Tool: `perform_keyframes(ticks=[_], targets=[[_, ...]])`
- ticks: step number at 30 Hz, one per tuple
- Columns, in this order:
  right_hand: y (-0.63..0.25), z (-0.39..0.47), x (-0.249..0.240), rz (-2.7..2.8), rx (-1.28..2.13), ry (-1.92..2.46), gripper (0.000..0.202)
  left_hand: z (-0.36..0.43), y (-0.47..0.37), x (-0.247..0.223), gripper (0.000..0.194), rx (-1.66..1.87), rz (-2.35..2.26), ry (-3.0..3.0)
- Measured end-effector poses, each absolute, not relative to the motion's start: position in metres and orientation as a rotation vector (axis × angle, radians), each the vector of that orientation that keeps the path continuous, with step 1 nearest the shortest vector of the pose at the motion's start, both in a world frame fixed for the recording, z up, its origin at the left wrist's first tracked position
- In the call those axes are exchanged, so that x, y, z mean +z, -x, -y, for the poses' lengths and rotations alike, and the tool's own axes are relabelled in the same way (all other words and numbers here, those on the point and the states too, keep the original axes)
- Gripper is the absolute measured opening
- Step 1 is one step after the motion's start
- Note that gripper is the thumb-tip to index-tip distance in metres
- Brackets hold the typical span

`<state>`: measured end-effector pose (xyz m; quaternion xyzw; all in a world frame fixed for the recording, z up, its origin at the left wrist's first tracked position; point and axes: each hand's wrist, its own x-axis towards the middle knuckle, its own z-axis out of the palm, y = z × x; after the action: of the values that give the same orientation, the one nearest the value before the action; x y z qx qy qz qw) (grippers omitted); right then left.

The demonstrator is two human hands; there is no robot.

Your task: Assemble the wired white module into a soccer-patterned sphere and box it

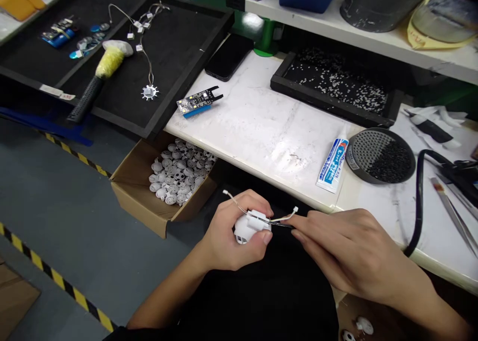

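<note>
My left hand [239, 231] is closed around a small white plastic housing [244, 229] with slots in its lower side. A thin wire with a white connector [225, 192] sticks up to the left of the housing, and another wire with a connector [295, 210] runs out to the right. My right hand [347, 246] pinches slim dark tweezers [282, 225], whose tips reach the top of the housing beside the wire. Most of the tweezers is hidden by my right fingers.
Below the bench edge, a cardboard box [142, 206] holds many white perforated housings. On the bench lie a glue tube [332, 167], a round dish of black bits [381, 157], a circuit board [199, 101], a phone [229, 57] and metal tweezers [453, 214]. Black trays [149, 127] stand left.
</note>
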<state>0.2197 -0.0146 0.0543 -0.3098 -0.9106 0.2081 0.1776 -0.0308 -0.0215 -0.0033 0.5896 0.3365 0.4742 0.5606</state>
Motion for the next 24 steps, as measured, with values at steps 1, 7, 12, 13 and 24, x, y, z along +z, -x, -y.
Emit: perform_keyframes(ticks=[1, 7, 12, 13, 24], targets=[[-0.22, 0.015, 0.057, 2.584, 0.608, 0.891, 0.028, 0.021, 0.03, -0.002, 0.026, 1.149, -0.833, -1.492], [-0.224, 0.01, 0.068, 2.648, 0.534, 0.815, 0.024, 0.023, 0.03, 0.008, 0.035, 1.105, -0.874, -1.789], [-0.23, 0.004, 0.071, 2.681, 0.626, 0.666, 0.023, 0.02, 0.03, 0.012, 0.032, 1.06, -0.755, -1.744], [-0.23, 0.003, 0.07, 2.672, 0.649, 0.638, 0.022, 0.019, 0.03, 0.012, 0.032, 1.043, -0.726, -1.732], [-0.243, -0.006, 0.08, 2.57, 0.574, 0.991, 0.013, 0.016, 0.047, 0.007, 0.028, 0.939, -0.783, -1.563]])
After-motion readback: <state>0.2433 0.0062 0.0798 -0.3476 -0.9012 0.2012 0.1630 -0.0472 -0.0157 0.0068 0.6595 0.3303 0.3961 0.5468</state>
